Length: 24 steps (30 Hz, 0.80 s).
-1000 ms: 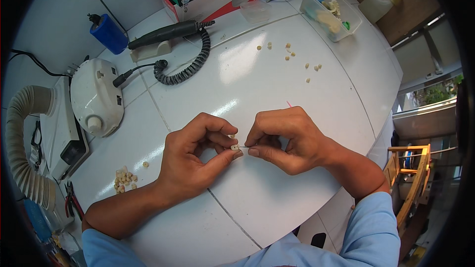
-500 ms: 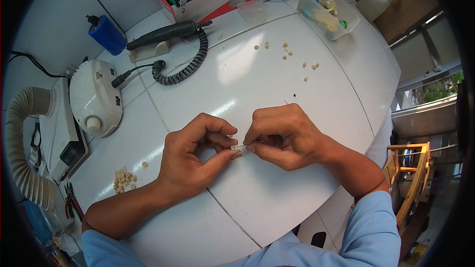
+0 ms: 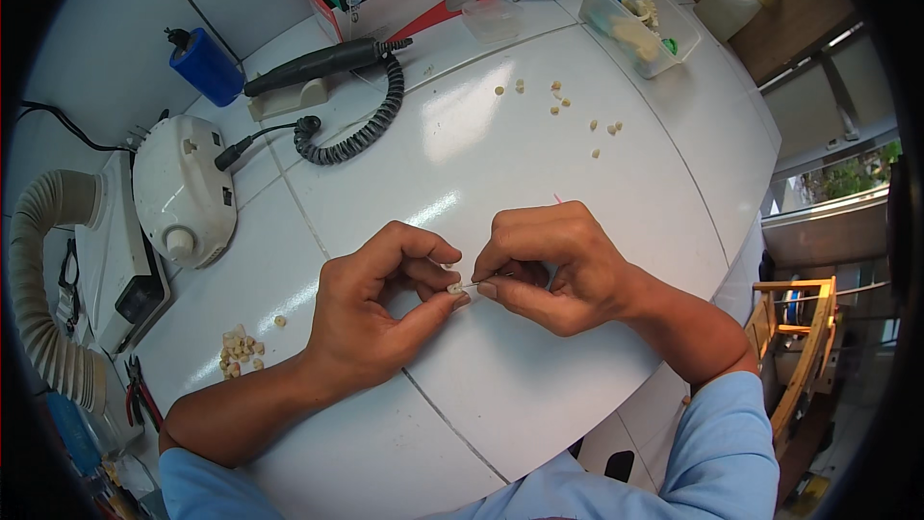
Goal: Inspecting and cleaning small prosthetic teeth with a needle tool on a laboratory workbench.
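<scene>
Between the thumb and fingertips of my left hand (image 3: 377,303) is a small cream, tooth-shaped piece (image 3: 455,288), partly covered by the fingers. My right hand (image 3: 553,270) pinches a thin metal pick (image 3: 470,285), its fine tip at the piece's right side. Whether the tip touches or enters the piece is too small to tell. A pink end (image 3: 557,198) shows beyond the right knuckles; the grip hides what joins it. Both hands are just above the white tiled tabletop (image 3: 500,385).
Similar cream pieces lie in a pile (image 3: 239,351) by my left forearm and scattered (image 3: 555,110) at the far side. A white control box (image 3: 185,193), black handpiece (image 3: 313,67) with coiled cord, hose (image 3: 58,270), pliers (image 3: 142,395), mask boxes (image 3: 414,0) and clear tub (image 3: 640,29) surround them.
Both hands keep nearly the same pose, with only a slight shift at the piece and pick. A small dark speck beyond my right hand is no longer visible.
</scene>
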Each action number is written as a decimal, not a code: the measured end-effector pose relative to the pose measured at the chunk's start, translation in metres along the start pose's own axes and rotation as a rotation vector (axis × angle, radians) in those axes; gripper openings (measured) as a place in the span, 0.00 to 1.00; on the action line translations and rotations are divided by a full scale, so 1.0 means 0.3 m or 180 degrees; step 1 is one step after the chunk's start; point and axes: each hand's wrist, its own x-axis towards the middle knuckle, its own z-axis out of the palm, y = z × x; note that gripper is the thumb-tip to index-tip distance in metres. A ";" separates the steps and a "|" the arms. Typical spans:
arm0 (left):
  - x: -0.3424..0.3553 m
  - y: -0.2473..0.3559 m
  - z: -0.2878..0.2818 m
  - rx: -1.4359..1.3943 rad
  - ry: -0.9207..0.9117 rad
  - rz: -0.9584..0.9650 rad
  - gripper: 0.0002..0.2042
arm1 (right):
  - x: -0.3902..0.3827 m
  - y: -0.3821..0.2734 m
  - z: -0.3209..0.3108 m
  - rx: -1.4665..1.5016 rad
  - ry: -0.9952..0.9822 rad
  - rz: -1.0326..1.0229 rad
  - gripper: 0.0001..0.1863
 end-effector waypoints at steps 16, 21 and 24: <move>-0.003 -0.003 -0.002 0.0106 -0.0100 0.0014 0.16 | 0.000 0.008 0.007 0.0092 0.0003 0.0012 0.05; -0.004 -0.011 -0.004 0.0046 -0.0115 0.0031 0.17 | 0.001 0.004 -0.003 0.0079 -0.0109 0.0101 0.04; -0.004 0.007 -0.007 0.0067 -0.0163 -0.0030 0.17 | 0.001 0.005 -0.001 0.0097 -0.0112 0.0149 0.04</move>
